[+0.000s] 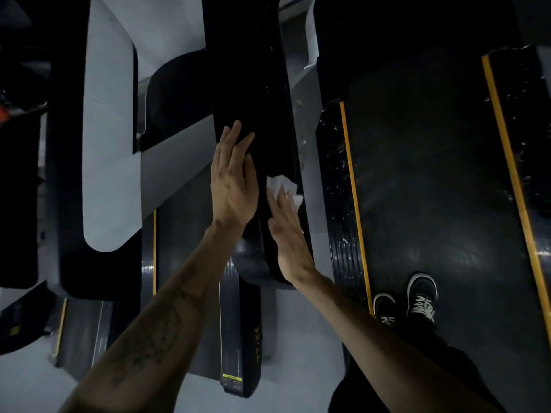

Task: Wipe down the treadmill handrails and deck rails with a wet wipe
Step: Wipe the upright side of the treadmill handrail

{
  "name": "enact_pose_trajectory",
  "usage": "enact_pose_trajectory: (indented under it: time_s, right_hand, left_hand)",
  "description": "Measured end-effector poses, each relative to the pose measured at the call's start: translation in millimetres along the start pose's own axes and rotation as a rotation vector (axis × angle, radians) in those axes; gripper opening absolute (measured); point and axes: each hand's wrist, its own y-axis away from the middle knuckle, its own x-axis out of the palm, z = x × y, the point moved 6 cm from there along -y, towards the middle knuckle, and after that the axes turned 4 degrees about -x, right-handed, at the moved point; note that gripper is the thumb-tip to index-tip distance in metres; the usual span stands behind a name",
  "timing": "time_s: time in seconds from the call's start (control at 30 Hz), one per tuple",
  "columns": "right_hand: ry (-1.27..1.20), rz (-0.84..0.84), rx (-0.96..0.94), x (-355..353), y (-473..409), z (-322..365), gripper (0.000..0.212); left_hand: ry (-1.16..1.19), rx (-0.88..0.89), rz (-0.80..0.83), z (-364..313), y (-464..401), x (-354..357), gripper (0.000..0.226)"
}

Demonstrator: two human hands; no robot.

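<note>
Handrail wipe position, head view

Fingers of the right hand (287,234) are straight and close together, pressing flat on a white wet wipe (283,187). The wipe is bunched under the fingertips, and its crumpled edges show past them toward the far end and the right side of the rail. The wipe lies on the top face of the black treadmill handrail (253,93), on its right half, near the right edge.

Fingers of the left hand (232,186) are also straight and slightly spread, laid flat on the left half of the same handrail, holding nothing. The two hands lie side by side, close but not touching.

The handrail runs away from the person, with bare black surface beyond both sets of fingertips. Its rounded near end lies just behind the right wrist. To the right, below the rail, a deck side rail (340,186) with a yellow stripe borders the dark treadmill belt (432,174), where two dark shoes (405,302) stand.
</note>
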Motion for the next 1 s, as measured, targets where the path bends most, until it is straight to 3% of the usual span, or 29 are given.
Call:
enact_pose_trajectory:
  time_s: [0.1, 0.37, 0.5, 0.7, 1.0]
  right_hand:
    - [0.069, -0.021, -0.038, -4.5, -28.2, 8.2, 0.053]
    - [-0.084, -0.078, 0.188, -15.7, -12.8, -23.1, 0.053]
    - [-0.121, -0.046, 0.064, -7.4, -5.0, -13.0, 0.054]
    - [-0.12, -0.072, 0.166, -20.6, -42.4, -15.2, 0.051]
    - [-0.108, -0.067, 0.143, -8.5, 2.5, -27.3, 0.062]
  left_hand:
    - [-0.006, 0.006, -0.001, -0.6, 0.5, 0.5, 0.037]
    - [-0.005, 0.012, -0.006, -1.8, -0.5, 0.6, 0.038]
    - [-0.013, 0.029, -0.015, -1.4, 0.3, 0.1, 0.033]
    - [-0.069, 0.198, 0.041, -7.6, 0.2, 6.0, 0.022]
    - [-0.034, 0.138, 0.044, 0.2, -1.2, 7.6, 0.024]
